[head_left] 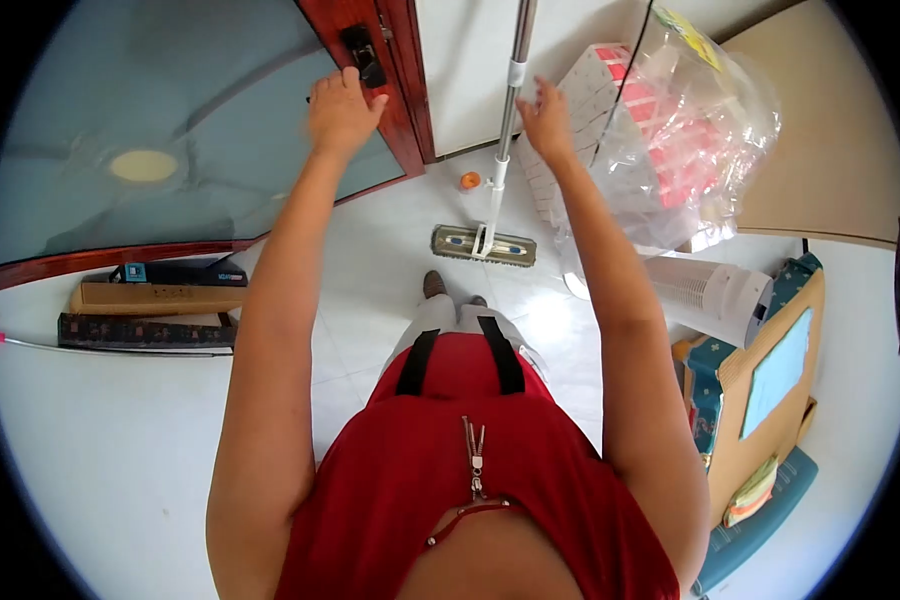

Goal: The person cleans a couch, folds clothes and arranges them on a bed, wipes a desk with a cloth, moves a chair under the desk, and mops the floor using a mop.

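My left hand (342,112) is raised at the red-framed glass door (407,90), just beside its black handle (363,55). Its fingers are apart and nothing shows in them. My right hand (546,118) is raised close to the right of the metal mop pole (513,95), fingers spread, with a narrow gap between them and the pole. The pole stands nearly upright. Its flat mop head (484,245) rests on the floor in front of my feet.
A small orange object (470,180) lies by the door corner. Plastic-wrapped goods (680,130) stand at the right, near a white appliance (715,295) and a cardboard box (770,350) with a blue cloth (776,372). Long boxes (155,298) lie at the left.
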Available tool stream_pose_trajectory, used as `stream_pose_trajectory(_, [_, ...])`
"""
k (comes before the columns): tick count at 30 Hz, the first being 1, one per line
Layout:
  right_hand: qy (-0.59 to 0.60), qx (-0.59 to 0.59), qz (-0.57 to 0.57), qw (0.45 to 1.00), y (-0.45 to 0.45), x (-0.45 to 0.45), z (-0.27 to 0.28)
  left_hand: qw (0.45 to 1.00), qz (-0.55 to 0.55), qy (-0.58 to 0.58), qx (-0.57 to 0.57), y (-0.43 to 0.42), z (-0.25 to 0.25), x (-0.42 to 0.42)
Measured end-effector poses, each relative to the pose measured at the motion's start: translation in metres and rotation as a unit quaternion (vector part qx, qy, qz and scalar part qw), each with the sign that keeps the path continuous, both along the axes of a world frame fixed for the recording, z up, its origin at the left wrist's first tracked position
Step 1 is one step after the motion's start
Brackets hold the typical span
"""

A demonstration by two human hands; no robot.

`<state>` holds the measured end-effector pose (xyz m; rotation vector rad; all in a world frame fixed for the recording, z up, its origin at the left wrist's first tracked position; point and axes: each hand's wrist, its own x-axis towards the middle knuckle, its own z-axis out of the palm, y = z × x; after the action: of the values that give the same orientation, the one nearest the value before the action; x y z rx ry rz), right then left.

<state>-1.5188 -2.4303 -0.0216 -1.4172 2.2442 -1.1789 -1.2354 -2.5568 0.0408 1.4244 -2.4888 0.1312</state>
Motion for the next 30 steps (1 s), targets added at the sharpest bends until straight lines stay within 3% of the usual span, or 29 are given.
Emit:
stream_pose_trajectory(2, [0.039,-0.065,-0.034,0.997,-0.032,0.001,0.012,0.999,-0.025,0.030,-0.025,0.011,-0.001,0.005])
stream_pose_trajectory(5, [0.050,-0.051,-0.047,0.996,-0.059,0.008,0.042,0.999,-0.019,0.001,-0.027,0.029,-0.001,0.009])
stream_pose_trajectory(9, [0.068,-0.004,-0.033,0.997,-0.084,-0.006,0.031,1.000,-0.023,0.004,-0.005,0.060,0.007,0.014])
stream_pose_trajectory(13, [0.026,0.128,0.014,0.991,-0.081,-0.021,0.012,0.999,-0.023,0.029,-0.006,0.100,0.008,0.022])
stream_pose_trajectory(19, [0.071,0.095,0.045,0.992,-0.067,-0.016,0.009,0.999,0.034,0.020,-0.013,0.172,0.008,0.032])
stream_pose_trajectory(22, [0.080,0.080,0.154,0.982,-0.046,-0.016,0.019,0.998,0.063,0.016,-0.018,0.216,0.012,0.040])
stream_pose_trajectory(23, [0.079,0.069,0.178,0.978,-0.052,-0.022,-0.001,0.997,0.068,0.012,-0.028,0.229,0.010,0.045])
stream_pose_trajectory(30, [0.055,0.110,0.168,0.978,-0.025,-0.042,0.016,0.986,0.151,0.063,0.010,0.323,0.016,0.080])
